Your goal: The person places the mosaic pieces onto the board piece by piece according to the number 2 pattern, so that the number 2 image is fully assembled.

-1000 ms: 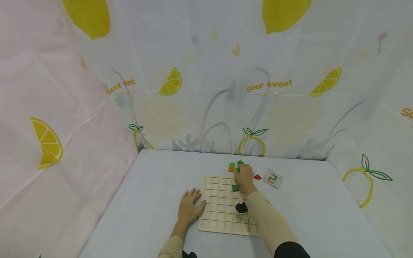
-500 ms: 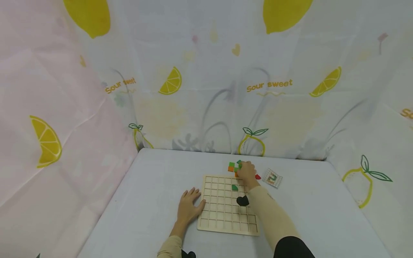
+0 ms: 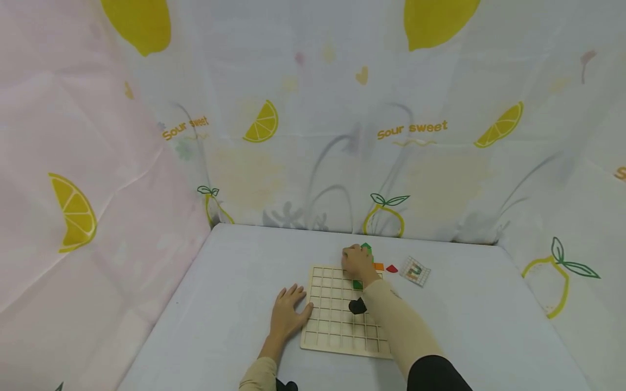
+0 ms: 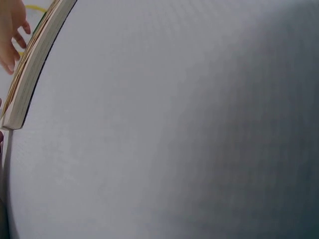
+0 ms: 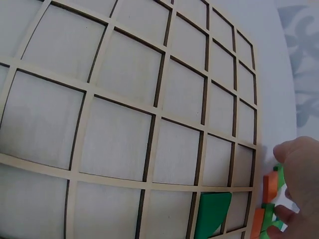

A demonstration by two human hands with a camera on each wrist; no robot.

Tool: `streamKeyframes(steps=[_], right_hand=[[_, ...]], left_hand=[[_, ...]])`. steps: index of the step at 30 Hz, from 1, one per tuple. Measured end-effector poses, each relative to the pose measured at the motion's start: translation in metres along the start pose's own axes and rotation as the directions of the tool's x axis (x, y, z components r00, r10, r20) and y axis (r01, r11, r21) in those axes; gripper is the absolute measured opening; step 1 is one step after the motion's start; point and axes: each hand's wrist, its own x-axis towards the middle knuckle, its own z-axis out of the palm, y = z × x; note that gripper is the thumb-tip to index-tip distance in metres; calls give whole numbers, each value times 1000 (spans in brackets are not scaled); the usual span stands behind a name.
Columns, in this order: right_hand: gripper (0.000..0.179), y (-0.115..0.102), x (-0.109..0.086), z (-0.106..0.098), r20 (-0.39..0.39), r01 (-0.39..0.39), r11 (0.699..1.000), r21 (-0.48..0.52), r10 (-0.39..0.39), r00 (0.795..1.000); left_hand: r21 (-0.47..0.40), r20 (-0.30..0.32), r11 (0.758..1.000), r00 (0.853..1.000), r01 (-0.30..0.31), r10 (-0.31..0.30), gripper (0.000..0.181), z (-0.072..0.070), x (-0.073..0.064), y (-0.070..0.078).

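My left hand [image 3: 288,317] lies flat on the table, its thumb at the left edge of a wooden grid board [image 3: 337,315]. At the board's far edge my right hand [image 3: 357,262] is lowered over small coloured blocks. The right wrist view shows its thumb and fingers apart, close over orange blocks [image 5: 270,186] and green blocks [image 5: 267,215] on the table. One green block [image 5: 212,214] with a curved side sits in a board cell near the far right. In the left wrist view, the board's edge [image 4: 37,69] shows at upper left.
Behind and right of my right hand lie a green block [image 3: 367,247], an orange block [image 3: 379,266] and a red block [image 3: 392,268]. Farther right is a small pattern card [image 3: 415,271]. A lemon-printed cloth [image 3: 313,163] stands behind the white table.
My right hand has moved left over the block cluster, uncovering an orange block on the right and covering the blocks at the left. My left hand has stayed in place.
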Motion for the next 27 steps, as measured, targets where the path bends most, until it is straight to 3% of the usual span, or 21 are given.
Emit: streamKeyframes(steps=[8,12,18,27], right_hand=[[40,0,-2,4,48,-9,998,-63,12,999],[37,1,0,6,17,-5,997,-81,6,1000],[26,-2,1,11,-58,40,999,-25,-42,997],[14,-8,7,20,-174,122,993,-3,-120,977]], left_hand=[[2,3,1000,1000,-2,2,35,3,0,0],[7,2,1000,1000,-4,4,35,2,1,-1],[6,0,1000,1000,3,-3,35,2,0,-3],[-2,2,1000,1000,1,-1,34,3,1,-1]])
